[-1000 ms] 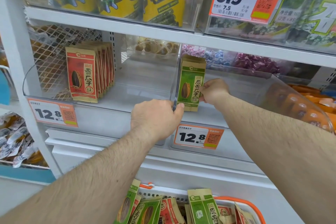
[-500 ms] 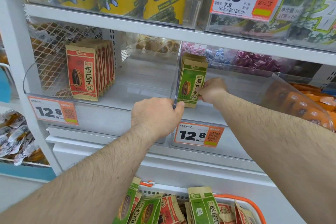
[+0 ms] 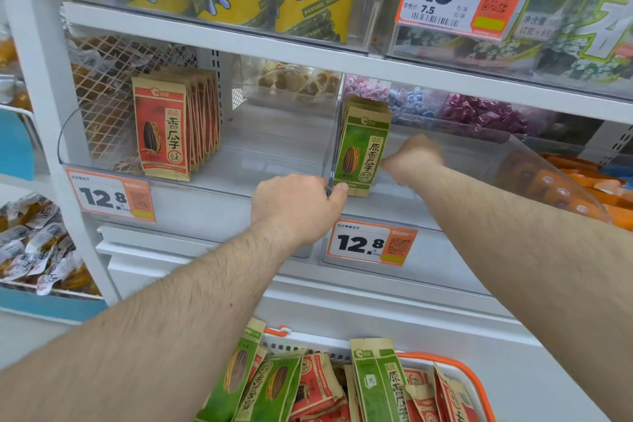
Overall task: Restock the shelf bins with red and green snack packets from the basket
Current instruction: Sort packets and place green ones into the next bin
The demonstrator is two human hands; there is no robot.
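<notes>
Many packets left: the basket (image 3: 476,384) nearest the camera holds a jumble of red and green packets (image 3: 378,384), so restocking is far from done.
Left grip: the left hand (image 3: 296,207) pinches the front edge of the clear divider (image 3: 331,161) between the two bins, thumb on the right side.
Right grip: the right hand (image 3: 412,156) reaches into the right bin (image 3: 513,161); fingers curl against the green stack (image 3: 364,151), apparently grasping it, though the fingertips are hidden.
Doing it well: steady the divider, press the green stack upright against it, face forward.
Farther left: red packets (image 3: 162,134) stand upright in the left bin (image 3: 65,151).
</notes>
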